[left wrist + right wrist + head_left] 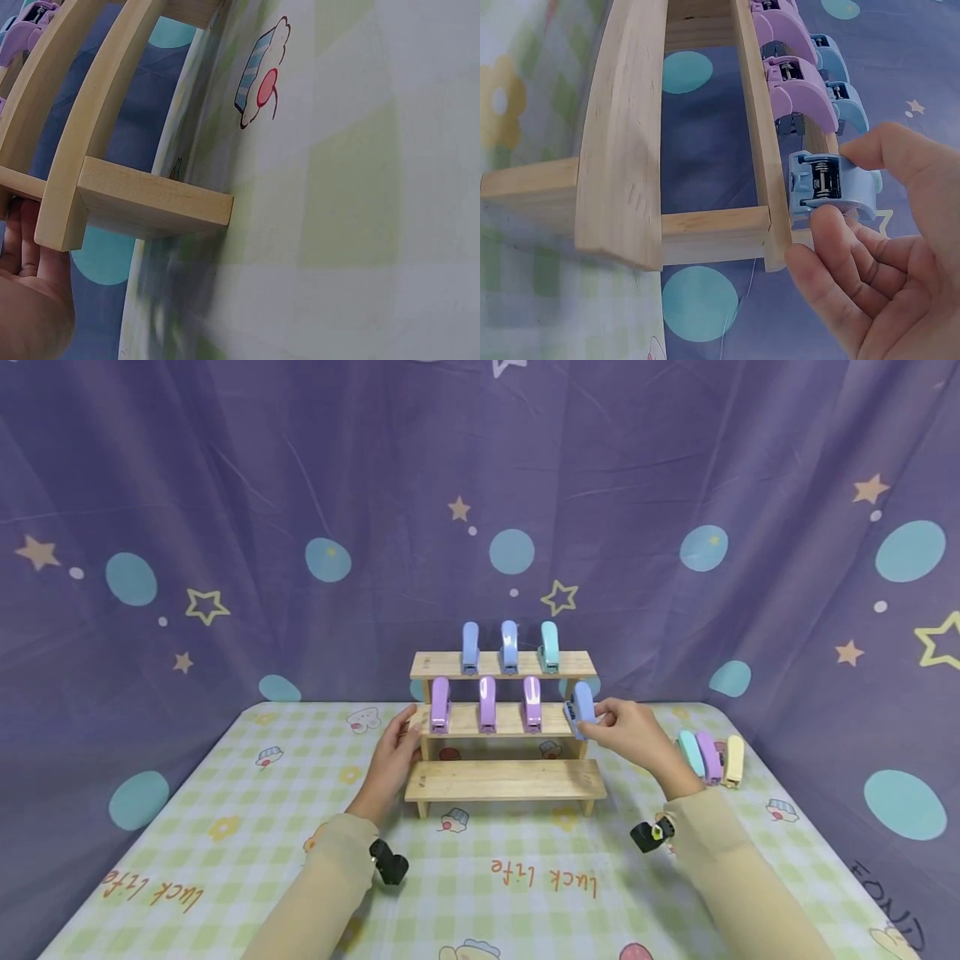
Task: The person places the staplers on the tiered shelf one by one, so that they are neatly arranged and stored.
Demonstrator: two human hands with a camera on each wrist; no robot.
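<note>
At the rack (502,781), a pale-blue stapler (583,702) (long axis slanting back, rounded end uppermost) fills the right hand's pinching grip (637,733).

left sleeve (318,885): pale beige, long, plain
right sleeve (738,868): matching beige
left wrist device (391,865): black, bent outline
right wrist device (644,837): black, blocky
left hand (390,760), right hand (636,737): bare

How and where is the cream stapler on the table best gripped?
Probably across the long sides of the cream stapler, from above, with the right hand once that releases the blue stapler it holds. The body is slim, its right side is free, and a gap from the purple stapler beside it widens at the far end.
</note>
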